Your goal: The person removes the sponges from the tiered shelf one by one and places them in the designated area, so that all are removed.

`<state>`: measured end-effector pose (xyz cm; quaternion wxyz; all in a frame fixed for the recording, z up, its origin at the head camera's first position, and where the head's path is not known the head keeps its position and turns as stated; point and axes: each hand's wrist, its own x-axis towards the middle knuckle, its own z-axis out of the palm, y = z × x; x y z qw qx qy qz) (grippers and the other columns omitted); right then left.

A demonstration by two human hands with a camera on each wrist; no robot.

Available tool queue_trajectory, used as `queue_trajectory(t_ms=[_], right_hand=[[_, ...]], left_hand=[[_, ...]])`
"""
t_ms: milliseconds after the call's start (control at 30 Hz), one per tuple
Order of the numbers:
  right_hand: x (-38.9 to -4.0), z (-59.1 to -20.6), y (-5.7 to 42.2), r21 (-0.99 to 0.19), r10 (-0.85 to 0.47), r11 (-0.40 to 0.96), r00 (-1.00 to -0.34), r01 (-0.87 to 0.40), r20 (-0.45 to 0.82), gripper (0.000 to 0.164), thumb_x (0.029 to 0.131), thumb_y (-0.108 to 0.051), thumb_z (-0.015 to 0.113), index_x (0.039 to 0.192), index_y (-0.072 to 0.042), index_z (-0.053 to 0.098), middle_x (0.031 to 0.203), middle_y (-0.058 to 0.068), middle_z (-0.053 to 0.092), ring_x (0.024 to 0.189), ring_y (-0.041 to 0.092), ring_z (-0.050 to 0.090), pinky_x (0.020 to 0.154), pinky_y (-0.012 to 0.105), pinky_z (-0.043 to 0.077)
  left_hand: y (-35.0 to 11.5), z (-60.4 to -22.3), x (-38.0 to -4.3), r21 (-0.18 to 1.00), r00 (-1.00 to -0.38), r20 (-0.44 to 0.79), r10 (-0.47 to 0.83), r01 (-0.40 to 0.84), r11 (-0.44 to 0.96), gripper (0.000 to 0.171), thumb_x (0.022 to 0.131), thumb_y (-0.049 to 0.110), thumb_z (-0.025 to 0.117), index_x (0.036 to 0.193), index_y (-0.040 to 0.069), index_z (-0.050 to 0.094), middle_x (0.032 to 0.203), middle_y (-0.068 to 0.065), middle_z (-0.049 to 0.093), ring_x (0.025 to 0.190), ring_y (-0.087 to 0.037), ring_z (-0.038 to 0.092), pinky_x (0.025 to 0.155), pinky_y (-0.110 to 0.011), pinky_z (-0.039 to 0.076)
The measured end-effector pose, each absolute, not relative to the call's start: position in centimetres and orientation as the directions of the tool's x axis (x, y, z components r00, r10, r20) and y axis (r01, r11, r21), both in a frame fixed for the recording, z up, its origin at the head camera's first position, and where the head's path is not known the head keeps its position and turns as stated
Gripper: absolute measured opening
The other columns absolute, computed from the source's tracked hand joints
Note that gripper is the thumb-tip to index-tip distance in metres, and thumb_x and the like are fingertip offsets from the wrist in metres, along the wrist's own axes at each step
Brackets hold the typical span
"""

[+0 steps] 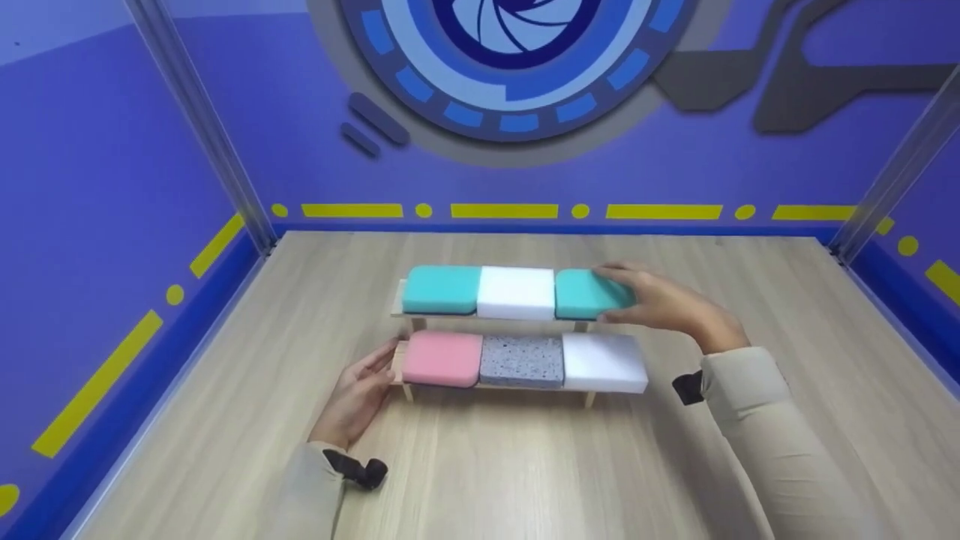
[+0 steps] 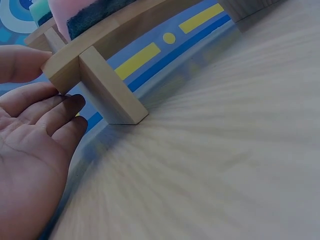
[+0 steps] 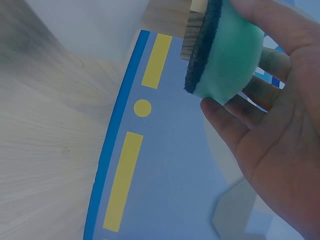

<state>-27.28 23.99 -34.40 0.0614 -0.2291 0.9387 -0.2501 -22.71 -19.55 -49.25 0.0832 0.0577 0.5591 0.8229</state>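
Two low wooden racks stand one behind the other, each bearing a row of sponges. My left hand point(image 1: 355, 401) pinches the left end of the front rack point(image 2: 115, 35) between thumb and fingers. On that rack lie a pink sponge point(image 1: 442, 358), a speckled grey sponge point(image 1: 521, 360) and a white sponge block point(image 1: 604, 362). The back rack point(image 1: 398, 298) carries a teal sponge point(image 1: 441, 289), a white block point(image 1: 515, 292) and, at its right end, a second teal sponge point(image 3: 232, 55) with a dark scouring underside. My right hand point(image 1: 667, 300) grips this one, thumb in front and fingers behind.
The racks stand on a pale wood-grain table point(image 1: 480, 465). Behind it rises a blue printed wall point(image 1: 517, 176) with yellow dashes, and blue side panels point(image 1: 97, 247) flank the table. Metal posts point(image 1: 202, 120) mark the back corners.
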Motion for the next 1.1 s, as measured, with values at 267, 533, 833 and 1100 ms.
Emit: queue_trajectory(t_ms=[267, 533, 833, 1100], right_hand=[[-27.3, -34.5, 23.9, -0.490, -0.462, 0.772, -0.887, -0.405, 0.006, 0.076, 0.083, -0.030, 0.074, 0.147, -0.009, 0.039, 0.152, 0.021, 0.034, 0.138, 0.043, 0.033, 0.109, 0.060, 0.032], [-27.3, -34.5, 24.1, -0.465, -0.483, 0.774, -0.876, -0.430, 0.006, 0.075, 0.086, -0.028, 0.071, 0.149, -0.008, 0.036, 0.154, 0.020, 0.031, 0.139, 0.044, 0.031, 0.110, 0.059, 0.033], [-27.1, -33.8, 24.5, -0.498, -0.490, 0.758, -0.872, -0.422, -0.006, 0.073, 0.086, -0.028, 0.071, 0.147, -0.006, 0.037, 0.153, 0.022, 0.031, 0.137, 0.045, 0.033, 0.109, 0.060, 0.033], [-26.7, -33.6, 25.0, -0.504, -0.475, 0.759, -0.880, -0.412, 0.004, 0.071, 0.085, -0.024, 0.071, 0.146, -0.006, 0.040, 0.151, 0.023, 0.034, 0.133, 0.044, 0.038, 0.107, 0.058, 0.037]], left_hand=[[-19.6, -49.2, -22.6, 0.930, -0.979, 0.003, 0.205, -0.073, -0.361, 0.062, 0.089, -0.010, 0.046, 0.147, -0.010, 0.023, 0.157, -0.022, 0.021, 0.146, -0.031, 0.020, 0.103, -0.019, 0.042], [-19.6, -49.2, -22.7, 0.931, -0.976, 0.000, 0.216, -0.079, -0.357, 0.063, 0.089, -0.010, 0.046, 0.147, -0.010, 0.023, 0.157, -0.022, 0.022, 0.145, -0.031, 0.020, 0.103, -0.019, 0.042], [-19.3, -49.0, -23.0, 0.923, -0.979, -0.001, 0.204, -0.080, -0.377, 0.063, 0.088, -0.010, 0.046, 0.147, -0.010, 0.024, 0.157, -0.021, 0.022, 0.143, -0.027, 0.026, 0.102, -0.020, 0.044], [-19.6, -49.2, -22.7, 0.924, -0.979, 0.004, 0.202, -0.074, -0.375, 0.063, 0.088, -0.010, 0.046, 0.147, -0.010, 0.024, 0.157, -0.022, 0.022, 0.142, -0.024, 0.028, 0.103, -0.019, 0.043]])
